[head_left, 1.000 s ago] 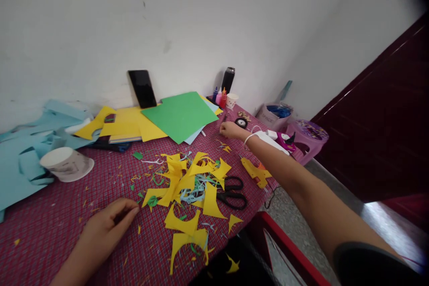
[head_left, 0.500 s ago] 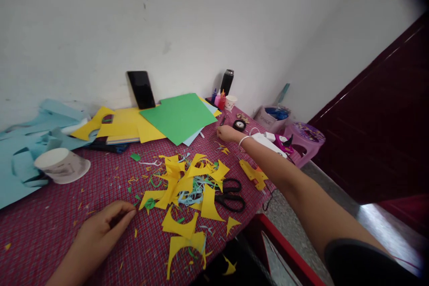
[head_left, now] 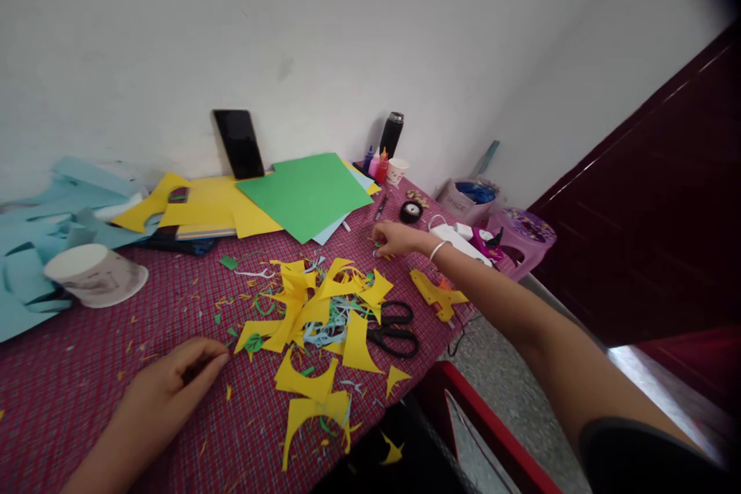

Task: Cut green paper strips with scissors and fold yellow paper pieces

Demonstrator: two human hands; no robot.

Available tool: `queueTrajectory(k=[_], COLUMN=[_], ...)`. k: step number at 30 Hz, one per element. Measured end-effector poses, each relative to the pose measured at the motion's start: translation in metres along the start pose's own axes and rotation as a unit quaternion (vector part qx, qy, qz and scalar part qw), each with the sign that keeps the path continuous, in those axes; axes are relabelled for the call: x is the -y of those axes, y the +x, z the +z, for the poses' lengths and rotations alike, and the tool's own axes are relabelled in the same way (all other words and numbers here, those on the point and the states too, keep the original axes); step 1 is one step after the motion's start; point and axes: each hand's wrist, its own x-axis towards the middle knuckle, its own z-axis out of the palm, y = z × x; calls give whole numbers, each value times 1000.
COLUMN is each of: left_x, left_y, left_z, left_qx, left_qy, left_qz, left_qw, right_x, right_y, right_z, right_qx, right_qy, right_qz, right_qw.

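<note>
My left hand (head_left: 177, 378) rests on the checked tablecloth with its fingers curled and its thumb tip near the forefinger; nothing shows in it. To its right lies a heap of yellow paper offcuts (head_left: 306, 312) with green and light-blue strips. Across the table my right hand (head_left: 399, 238) is low over the cloth, fingers closed on small yellow paper scraps (head_left: 383, 250); its fingertips are partly hidden. Black-handled scissors (head_left: 399, 341) lie at the heap's right edge, their blades under paper. A yellow glue gun (head_left: 434, 295) lies below my right forearm.
Green card (head_left: 309, 193) and yellow sheets lie by the wall, near a leaning phone (head_left: 238, 143). A paper cup (head_left: 96, 274) stands at left. Black tape (head_left: 411, 211), a pen (head_left: 380, 207), a white power strip (head_left: 460, 243) and a dark flask (head_left: 392, 133) are at right.
My right hand has come slightly nearer and down onto the small yellow scraps. My left hand keeps its pose on the cloth. The view has shifted a little.
</note>
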Motion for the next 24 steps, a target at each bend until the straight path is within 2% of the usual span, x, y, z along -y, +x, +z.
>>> queueTrajectory(k=[5,10,14,17,19,20,22,24], left_x=[-1,2,2,1,2,2,6,13], left_y=[-1,-2,-1,-1,-1,-2,-3,-3], left_z=[0,1,1,1,0,0,2,5], left_qx=[12,28,22,17,12,10,7,5], left_qy=[9,0,9,7,4,4,7,10], left_qz=[-26,-27,-26,-28,-27,-28,-30,-33], left_qw=[1000,999,999,999,1000,1000,1000,999], right_x=[-2,3,45,81,90,87,69,44], right_y=[8,3,-3,-4,-4,-5,-11,-22], right_z=[9,4,1,-4,-12,-17,-27,-33], right_qx=[16,-34,-53,-11,17,14,-17,-18], right_qy=[47,108,164,191,143,97,-3,-57], right_qz=[-8,5,-14,-70,-95,-86,-29,20], right_qw=[999,994,985,979,985,991,999,998])
